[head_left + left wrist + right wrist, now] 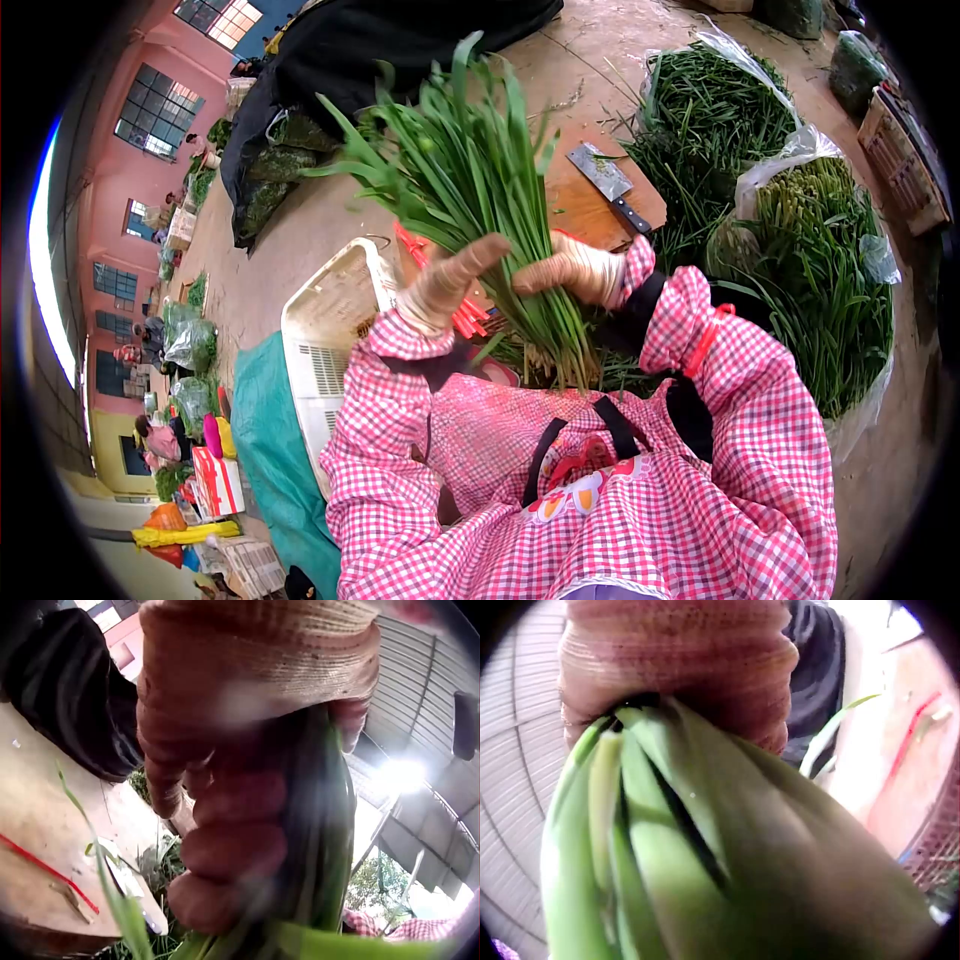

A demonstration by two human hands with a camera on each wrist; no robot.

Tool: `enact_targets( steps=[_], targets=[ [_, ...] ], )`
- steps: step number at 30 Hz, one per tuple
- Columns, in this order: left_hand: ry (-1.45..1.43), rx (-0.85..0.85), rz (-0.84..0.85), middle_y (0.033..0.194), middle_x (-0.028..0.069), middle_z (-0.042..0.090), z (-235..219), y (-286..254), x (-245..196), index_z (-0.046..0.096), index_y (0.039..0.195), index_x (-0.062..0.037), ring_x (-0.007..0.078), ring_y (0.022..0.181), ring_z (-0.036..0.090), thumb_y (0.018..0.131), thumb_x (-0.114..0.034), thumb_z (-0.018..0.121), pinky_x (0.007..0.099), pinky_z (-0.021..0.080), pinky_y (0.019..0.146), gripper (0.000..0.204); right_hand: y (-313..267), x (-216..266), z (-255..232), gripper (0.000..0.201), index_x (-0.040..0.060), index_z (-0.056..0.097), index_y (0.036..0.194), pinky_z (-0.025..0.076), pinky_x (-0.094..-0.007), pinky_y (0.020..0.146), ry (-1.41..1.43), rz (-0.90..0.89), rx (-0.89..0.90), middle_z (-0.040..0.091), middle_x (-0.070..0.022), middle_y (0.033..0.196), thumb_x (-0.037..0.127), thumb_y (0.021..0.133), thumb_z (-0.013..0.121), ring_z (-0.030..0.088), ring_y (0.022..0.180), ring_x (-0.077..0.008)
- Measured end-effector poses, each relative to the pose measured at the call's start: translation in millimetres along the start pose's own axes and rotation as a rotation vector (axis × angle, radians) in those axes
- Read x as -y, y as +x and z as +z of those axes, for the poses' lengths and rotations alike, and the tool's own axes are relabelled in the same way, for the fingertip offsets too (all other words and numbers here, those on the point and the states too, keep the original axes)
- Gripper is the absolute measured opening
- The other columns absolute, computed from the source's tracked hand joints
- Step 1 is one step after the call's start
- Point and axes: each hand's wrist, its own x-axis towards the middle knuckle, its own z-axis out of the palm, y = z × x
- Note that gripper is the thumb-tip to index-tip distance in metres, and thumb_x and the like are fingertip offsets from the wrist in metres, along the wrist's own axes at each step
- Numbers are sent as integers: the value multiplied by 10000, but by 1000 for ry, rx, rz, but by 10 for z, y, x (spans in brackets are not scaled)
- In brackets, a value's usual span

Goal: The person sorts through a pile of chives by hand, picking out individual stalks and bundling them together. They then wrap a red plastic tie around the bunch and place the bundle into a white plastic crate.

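White crate (pixel 318 378), well left of the cutting board (pixel 575 203). Just left of the board, your left hand's (pixel 450 277) fingers wrap the leafy bunch (pixel 480 190); nearer you than the board, your right hand's (pixel 582 273) fingers grasp it too. Likely evening stems; next probably calls for one-handed holding, then tying.

No readable text, label, brand, number or sign anywhere.

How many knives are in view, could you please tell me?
1: the knife lies on the board, beyond the right hand; others may be hidden behind the greens.
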Motion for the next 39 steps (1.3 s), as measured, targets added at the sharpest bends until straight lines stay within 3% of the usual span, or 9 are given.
enact_targets(
  steps=[3, 6, 11, 18, 22, 25, 31, 36, 39],
  targets=[
    [3, 7, 50, 1117, 29, 649, 6, 190, -325, 619, 1195, -79, 162, 1047, 591, 785, -259, 811, 323, 467, 917, 487, 122, 479, -33, 533, 48, 564, 1252, 516, -343, 837, 36, 27, 57, 662, -81, 1053, 169, 777, 773, 626, 947, -184],
    [182, -30, 233, 1063, 26, 666, 27, 408, -537, 651, 1137, -62, 154, 969, 613, 811, -228, 789, 303, 494, 861, 391, 439, 743, -357, 515, 48, 597, 1217, 524, -328, 818, -265, -111, 99, 691, -71, 1017, 170, 761, 804, 646, 903, -172],
    [371, -54, 352, 1039, 28, 672, -8, 832, -505, 655, 1120, -39, 141, 919, 624, 844, -220, 759, 298, 512, 831, 346, 743, 1065, -824, 425, 47, 678, 1081, 526, -311, 776, -564, -74, 58, 715, -52, 945, 218, 725, 835, 657, 854, -149],
    [402, -99, 220, 1029, 44, 665, -333, 1566, 463, 609, 1151, -22, 138, 857, 632, 855, -224, 753, 295, 540, 772, 386, 1129, 695, -1873, 487, 57, 672, 1092, 507, -341, 818, -811, -76, 1, 720, -73, 958, 263, 686, 844, 654, 892, -179],
    [296, -81, 115, 1019, 39, 660, -587, 1951, 1314, 619, 1139, -34, 158, 863, 628, 853, -249, 757, 295, 533, 781, 383, 1171, 444, -2229, 507, 64, 653, 1144, 505, -341, 837, -1034, 156, -99, 714, -77, 1001, 252, 711, 838, 637, 913, -161],
    [586, -158, 302, 993, 39, 670, -622, 2032, 1520, 639, 1122, -30, 152, 867, 630, 871, -266, 737, 290, 530, 774, 358, 1137, 363, -2265, 524, 68, 635, 1183, 504, -341, 851, -654, 9, -69, 706, -66, 1039, 255, 736, 835, 621, 947, -145],
    [481, 33, 87, 1041, 22, 672, -696, 2013, 835, 662, 1124, -25, 130, 930, 620, 868, -273, 735, 302, 517, 838, 364, 1191, 513, -2167, 570, 66, 645, 1189, 489, -328, 872, -594, -19, -154, 697, -59, 1083, 300, 708, 843, 622, 967, -148],
    [301, 83, 31, 1219, 63, 627, -589, 1807, -24, 592, 1247, -12, 172, 1085, 598, 859, -286, 724, 345, 465, 969, 493, 1198, 824, -1796, 498, 41, 649, 1144, 518, -319, 807, -452, -107, 6, 700, -80, 999, 308, 752, 802, 656, 892, -168],
    [-22, 60, -1, 1091, 58, 660, -350, 1646, -237, 617, 1208, -30, 174, 962, 626, 860, -240, 717, 321, 499, 872, 419, 1105, 1008, -1362, 468, 51, 654, 1125, 526, -314, 788, -397, -35, 66, 700, -67, 967, 324, 771, 793, 659, 870, -161]
  ],
)
